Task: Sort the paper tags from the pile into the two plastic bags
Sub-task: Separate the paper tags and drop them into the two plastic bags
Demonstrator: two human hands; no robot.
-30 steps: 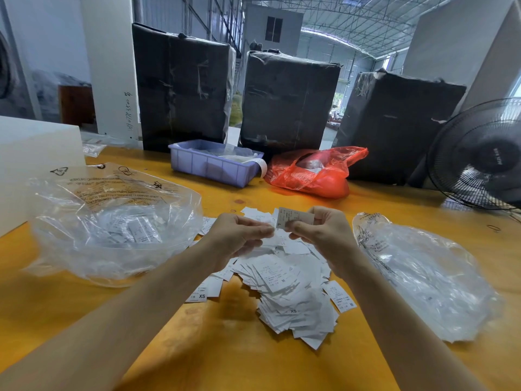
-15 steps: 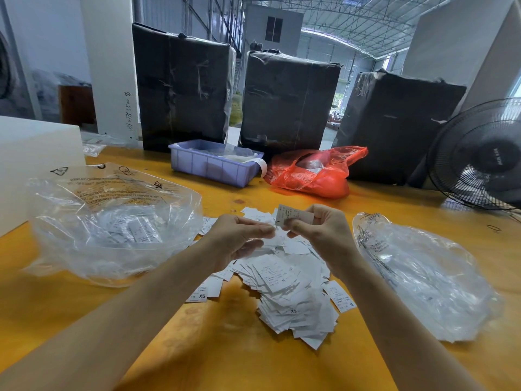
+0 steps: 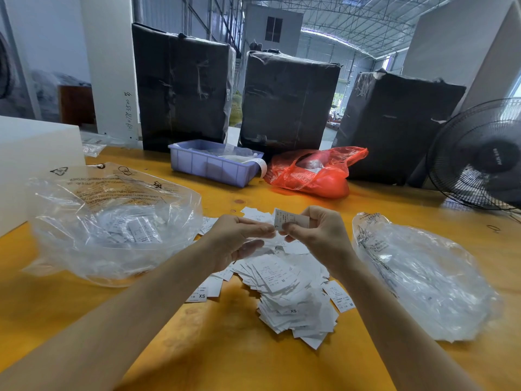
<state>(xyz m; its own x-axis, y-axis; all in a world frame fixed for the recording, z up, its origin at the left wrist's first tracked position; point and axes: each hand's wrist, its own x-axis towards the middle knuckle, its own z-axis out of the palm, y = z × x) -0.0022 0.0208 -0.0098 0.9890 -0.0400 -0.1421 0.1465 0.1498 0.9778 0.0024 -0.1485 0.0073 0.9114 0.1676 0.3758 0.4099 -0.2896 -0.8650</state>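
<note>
Yellow surface [image 3: 84, 314] in a warehouse bay, three black-wrapped bales at the back edge with a lilac bin [image 3: 211, 165], a red bag [image 3: 313, 173] and a fan [image 3: 485, 156] in front of them. Step in hand looks like read-and-decide: right hand [image 3: 321, 235] pinches one tag [image 3: 290, 220] by its lower edge between thumb and forefinger, held up above the far end of the pile [image 3: 287, 292], printed face toward the wearer. Left hand [image 3: 239, 238] sits just beside it, thumb and fingertips closed toward each other right at the tag's left edge; can't tell whether it actually grips the tag or another slip, or nothing. Tag's long axis runs roughly left-right, slightly down to the right; an "L" is legible at its lower left corner, so text reads upright from this side. Pile tags lie fanned at mixed angles, XS and M marks visible, a few strays around it. Left bag [image 3: 112, 221] is propped open with its mouth up and already has tags inside; right bag [image 3: 423, 277] lies flatter, its mouth hard to make out, contents not clear. Next move, my guess: carry the tag to whichever bag takes its size and drop it. The left is an easy drop. The right likely needs its mouth lifted by the free hand first. Light paper, fan nearby: release low.
</note>
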